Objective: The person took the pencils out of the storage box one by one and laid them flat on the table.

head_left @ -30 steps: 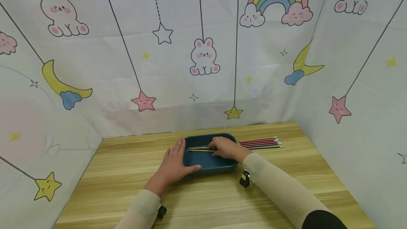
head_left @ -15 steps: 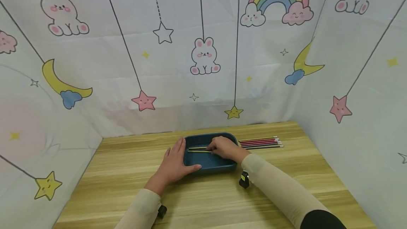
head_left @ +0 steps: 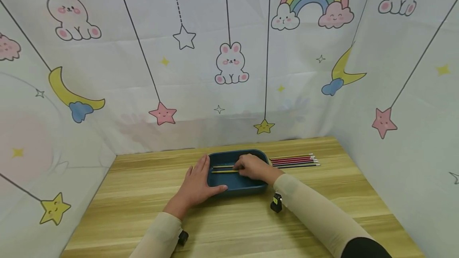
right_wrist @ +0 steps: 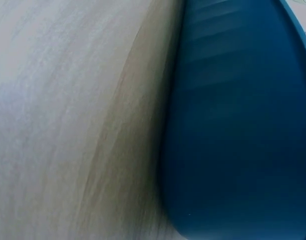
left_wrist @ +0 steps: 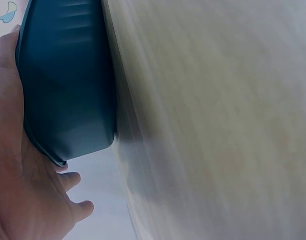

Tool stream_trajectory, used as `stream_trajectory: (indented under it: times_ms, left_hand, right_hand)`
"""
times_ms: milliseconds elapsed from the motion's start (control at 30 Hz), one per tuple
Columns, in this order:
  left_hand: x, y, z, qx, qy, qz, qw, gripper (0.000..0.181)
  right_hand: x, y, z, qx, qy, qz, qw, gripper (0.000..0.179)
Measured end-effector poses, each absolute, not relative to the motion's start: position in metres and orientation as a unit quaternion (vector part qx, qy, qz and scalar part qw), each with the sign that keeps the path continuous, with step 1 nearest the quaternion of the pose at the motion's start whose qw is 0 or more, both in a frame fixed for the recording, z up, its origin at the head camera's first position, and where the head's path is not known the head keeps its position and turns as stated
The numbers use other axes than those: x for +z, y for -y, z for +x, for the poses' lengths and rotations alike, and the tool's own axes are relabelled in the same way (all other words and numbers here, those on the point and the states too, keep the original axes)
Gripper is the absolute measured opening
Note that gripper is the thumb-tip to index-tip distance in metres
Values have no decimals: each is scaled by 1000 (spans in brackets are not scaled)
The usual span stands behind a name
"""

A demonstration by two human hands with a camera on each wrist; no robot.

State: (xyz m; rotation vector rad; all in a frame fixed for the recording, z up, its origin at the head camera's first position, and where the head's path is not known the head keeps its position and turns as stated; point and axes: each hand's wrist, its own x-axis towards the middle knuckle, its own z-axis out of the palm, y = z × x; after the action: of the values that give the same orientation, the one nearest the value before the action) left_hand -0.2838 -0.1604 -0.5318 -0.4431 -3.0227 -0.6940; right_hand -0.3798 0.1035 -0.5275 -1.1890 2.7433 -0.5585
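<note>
A dark blue tray [head_left: 223, 181] stands on the wooden table in the head view. Two pencils lie lengthwise inside it: a far pencil [head_left: 222, 167] and a yellowish near pencil [head_left: 224, 172], parallel with a small gap. My right hand [head_left: 254, 166] reaches in over the tray's right side, with curled fingertips pinching the near pencil. Its covered end is hidden beneath the hand. Against the tray's left end rests my left hand [head_left: 193, 186], fingers extended along the rim and thumb on the front edge. The right wrist view has only the tray's outer wall [right_wrist: 237, 125] and table.
To the right of the tray, several pencils [head_left: 294, 161] in red, dark and yellow lie side by side with white erasers pointing right. A white printed curtain [head_left: 201, 90] encloses the table [head_left: 143, 182] at the back and sides.
The near pencil has shifted slightly toward the tray's front, widening the gap between the two pencils. My right fingers moved only a little; the left hand stayed in place.
</note>
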Motion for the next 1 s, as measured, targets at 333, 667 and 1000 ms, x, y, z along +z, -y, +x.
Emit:
stream_trajectory:
  times_ms: [333, 667, 1000]
  left_hand:
    - [-532, 160, -285, -221, 965, -141, -4, 135]
    - [-531, 160, -285, -215, 967, -137, -3, 136]
    - [-535, 161, -287, -214, 967, -136, 2, 138]
  right_hand:
    - [-516, -109, -378, -205, -887, -408, 66, 23]
    - [-498, -125, -377, -247, -864, -431, 85, 28]
    - [-481, -149, -372, -303, -838, -436, 129, 28]
